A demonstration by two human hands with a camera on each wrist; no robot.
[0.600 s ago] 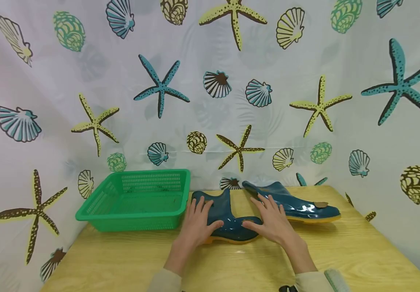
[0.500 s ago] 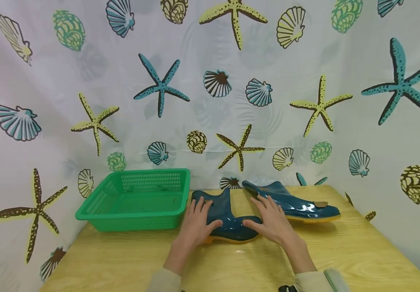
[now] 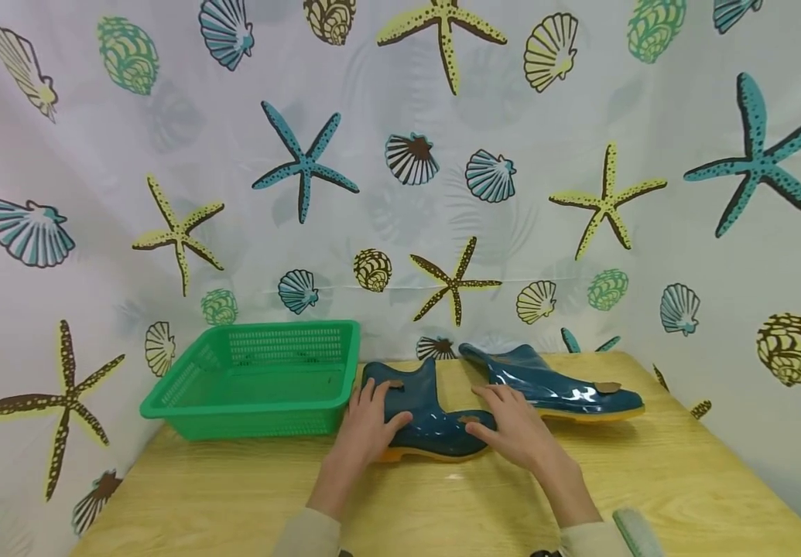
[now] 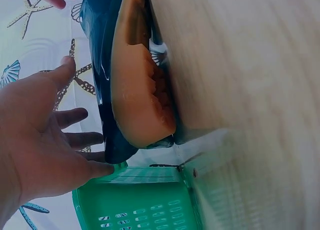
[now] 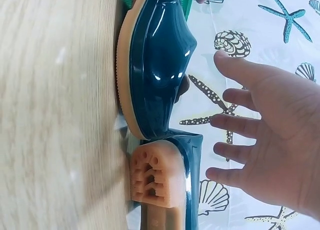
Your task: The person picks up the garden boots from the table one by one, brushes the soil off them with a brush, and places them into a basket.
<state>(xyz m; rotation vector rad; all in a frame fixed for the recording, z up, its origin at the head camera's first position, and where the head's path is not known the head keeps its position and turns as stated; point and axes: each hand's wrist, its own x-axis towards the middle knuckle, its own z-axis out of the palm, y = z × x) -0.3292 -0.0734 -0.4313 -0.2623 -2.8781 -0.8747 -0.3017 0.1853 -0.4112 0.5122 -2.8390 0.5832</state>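
Note:
A dark blue rubber boot (image 3: 435, 429) with an orange sole lies on the table, its toe to the right and its shaft toward the basket. Beside the shaft is my left hand (image 3: 364, 425), fingers spread. In the left wrist view the fingertips are close to the boot's shaft end; contact is unclear. My right hand (image 3: 522, 429) hovers by the toe with fingers fairly straight. In the right wrist view, a gap separates this hand (image 5: 270, 125) from the boot (image 5: 167, 54). A second blue boot (image 3: 553, 387) lies behind and to the right, toe rightward.
A green plastic basket (image 3: 250, 422) stands left of the boots on the wooden table (image 3: 442, 510). Behind hangs a white curtain (image 3: 400, 224) printed with starfish and shells. A pale green strip (image 3: 637, 534) shows beside the right sleeve.
Both hands have drawn slightly apart: the left thumb shifted left, the right thumb a little right off the toe. The boots and basket have stayed put; the head view turned slightly.

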